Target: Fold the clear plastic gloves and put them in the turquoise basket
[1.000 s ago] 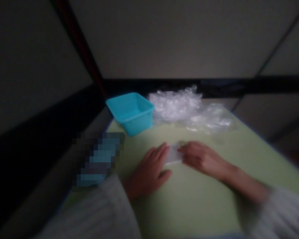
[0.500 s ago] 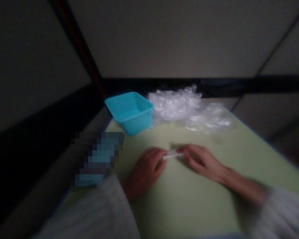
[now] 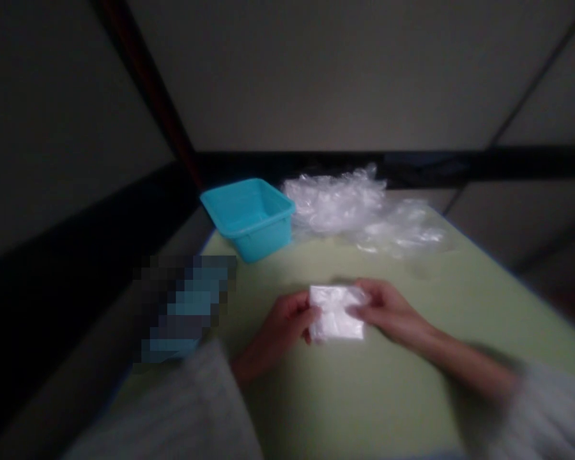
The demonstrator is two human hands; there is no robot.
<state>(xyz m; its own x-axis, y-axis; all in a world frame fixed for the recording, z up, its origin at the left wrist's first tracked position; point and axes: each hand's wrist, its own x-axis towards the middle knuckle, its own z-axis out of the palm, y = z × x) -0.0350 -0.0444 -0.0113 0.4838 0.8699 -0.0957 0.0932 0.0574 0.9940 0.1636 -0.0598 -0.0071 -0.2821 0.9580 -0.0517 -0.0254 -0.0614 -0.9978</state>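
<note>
A small, flat, folded square of shiny clear plastic (image 3: pixel 336 313) is held between both hands above the pale green table (image 3: pixel 393 390). My left hand (image 3: pixel 287 322) pinches its left edge, thumb on the near face. On the other side, my right hand (image 3: pixel 388 310) grips the right edge with thumb and fingers. The plastic's broad face is turned toward me.
A turquoise basin (image 3: pixel 263 241) stands at the table's back left. Beside it, crumpled clear plastic (image 3: pixel 340 204) spreads along the back. A pixelated bluish object (image 3: pixel 196 300) lies at the left edge. A pale wall (image 3: pixel 335 76) rises behind.
The plastic square was seen nearly edge-on as a thin strip; its broad face now shows. Both hands have turned with it and keep hold of it.
</note>
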